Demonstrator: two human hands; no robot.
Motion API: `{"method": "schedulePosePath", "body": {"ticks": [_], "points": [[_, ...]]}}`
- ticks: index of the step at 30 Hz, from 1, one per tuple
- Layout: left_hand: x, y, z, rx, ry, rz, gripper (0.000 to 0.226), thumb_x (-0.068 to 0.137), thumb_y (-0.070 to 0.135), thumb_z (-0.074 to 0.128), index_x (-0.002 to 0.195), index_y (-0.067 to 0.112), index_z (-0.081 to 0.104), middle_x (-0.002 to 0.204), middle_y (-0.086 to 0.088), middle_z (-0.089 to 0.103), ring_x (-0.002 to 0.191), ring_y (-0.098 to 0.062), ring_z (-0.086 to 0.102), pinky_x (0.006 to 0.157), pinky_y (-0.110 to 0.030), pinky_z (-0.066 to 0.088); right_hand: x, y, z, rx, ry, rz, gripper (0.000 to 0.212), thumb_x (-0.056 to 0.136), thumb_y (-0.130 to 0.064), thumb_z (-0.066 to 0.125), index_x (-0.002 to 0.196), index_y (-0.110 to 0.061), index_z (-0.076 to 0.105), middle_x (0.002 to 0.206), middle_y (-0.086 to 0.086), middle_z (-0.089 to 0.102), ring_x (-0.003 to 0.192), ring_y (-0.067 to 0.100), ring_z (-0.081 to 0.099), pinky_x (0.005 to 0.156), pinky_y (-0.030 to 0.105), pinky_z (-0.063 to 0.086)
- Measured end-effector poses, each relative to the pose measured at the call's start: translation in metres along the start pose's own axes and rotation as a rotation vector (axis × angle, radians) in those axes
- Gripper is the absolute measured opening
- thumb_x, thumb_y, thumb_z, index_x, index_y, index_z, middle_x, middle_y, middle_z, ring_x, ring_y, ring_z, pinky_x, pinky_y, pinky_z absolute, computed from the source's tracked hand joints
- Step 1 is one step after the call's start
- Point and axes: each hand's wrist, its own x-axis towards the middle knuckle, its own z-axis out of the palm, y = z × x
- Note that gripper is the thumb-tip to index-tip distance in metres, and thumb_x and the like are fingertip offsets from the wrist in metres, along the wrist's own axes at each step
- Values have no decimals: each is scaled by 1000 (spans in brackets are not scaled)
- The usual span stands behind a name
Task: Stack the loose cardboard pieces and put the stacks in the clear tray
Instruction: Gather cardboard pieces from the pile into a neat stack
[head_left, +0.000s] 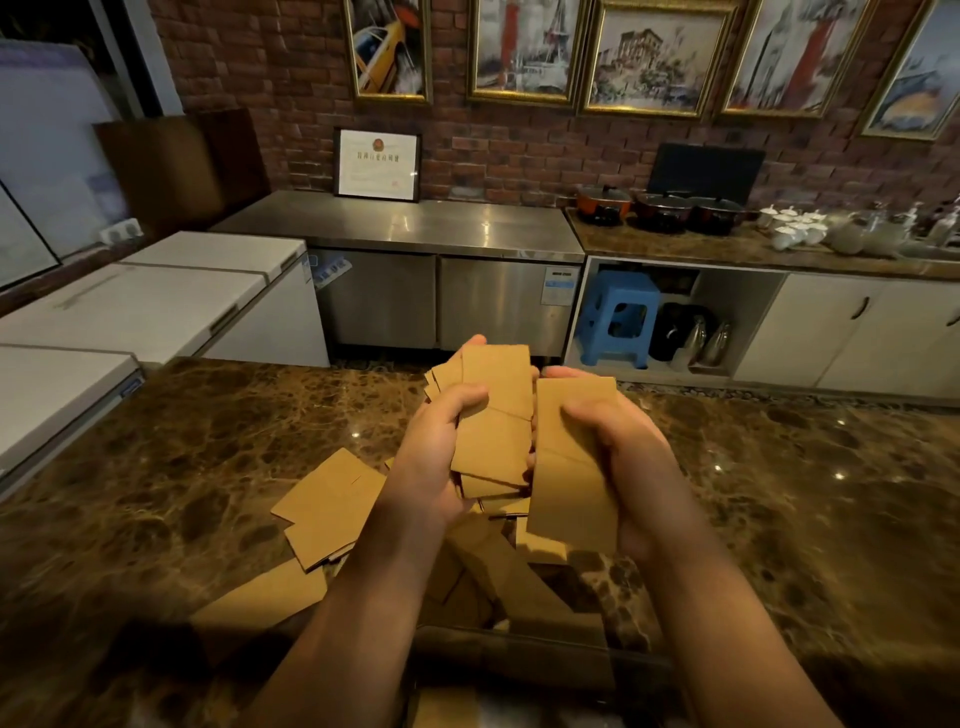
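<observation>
My left hand grips an uneven stack of brown cardboard pieces, thumb across the front, raised above the marble counter. Right beside it, my right hand holds a single long cardboard piece with the thumb on its face. The two lots almost touch edge to edge. Below the hands, loose cardboard pieces lie scattered on the counter. The clear tray sits at the near edge between my forearms, its rim faint, with cardboard showing inside it.
The brown marble counter spreads wide to both sides. Beyond it are white chest freezers at left, a steel cabinet, a blue stool, and pots on the far counter.
</observation>
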Motion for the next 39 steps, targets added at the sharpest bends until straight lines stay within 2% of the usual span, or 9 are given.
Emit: {"method": "schedulePosePath", "body": {"ticks": [7,10,17,21,24,27,31,35,39], "points": [[-5,2,4,-66,-44,45,35,100,19,41,126,34,59,107,-14,70,71,-22,67,64,-40,58,18,2,1,111,170,169,18,96,-26,57,108,-17,67,109,17,72,98,38,69,75,47,59],[-4,1,0,11,-12,8,21,101,36,46,110,29,63,99,-10,73,74,-23,68,64,-40,59,21,4,3,133,141,126,20,97,-23,60,117,-20,63,109,11,74,97,32,72,74,46,62],[2,-7,-2,182,-10,-15,40,87,62,47,114,39,67,102,-4,76,91,-28,74,69,-43,60,26,16,11,-122,233,-82,30,88,-25,73,115,-23,62,106,-2,73,94,14,72,79,36,62],[7,-11,2,51,-47,-63,34,91,43,56,121,34,67,112,-11,74,102,-31,72,78,-45,59,40,21,13,-364,260,-220,27,79,-50,77,100,-36,68,105,-8,72,100,11,69,87,40,59],[14,-13,4,-34,-81,-97,35,96,38,53,129,32,62,117,-17,72,105,-33,70,86,-48,57,50,34,13,-554,249,-243,62,69,-77,67,115,-35,65,119,-4,60,113,19,59,87,36,58],[23,-16,-4,-71,-53,-145,35,97,37,56,132,36,58,115,-13,73,99,-30,72,82,-48,57,58,38,6,-534,232,-151,73,76,-62,71,139,-34,46,132,-6,32,106,12,57,81,27,56],[26,-15,-31,-232,17,-144,38,97,24,54,135,26,53,109,-18,64,76,-26,64,69,-40,52,81,38,-37,-389,346,12,67,84,-49,71,141,-24,47,143,4,50,115,20,58,78,33,55],[30,-9,-51,-216,79,-104,38,98,20,49,136,24,50,110,-18,63,77,-26,64,68,-36,52,105,64,-67,-808,115,293,62,88,-28,73,143,-17,48,144,5,52,118,21,55,99,39,49],[40,-9,-53,-173,115,-104,35,98,21,48,134,24,51,104,-18,65,78,-28,64,66,-38,53,138,93,-70,-1116,-22,252,64,91,-32,68,148,-19,42,151,7,47,137,26,44,109,39,39]]}}
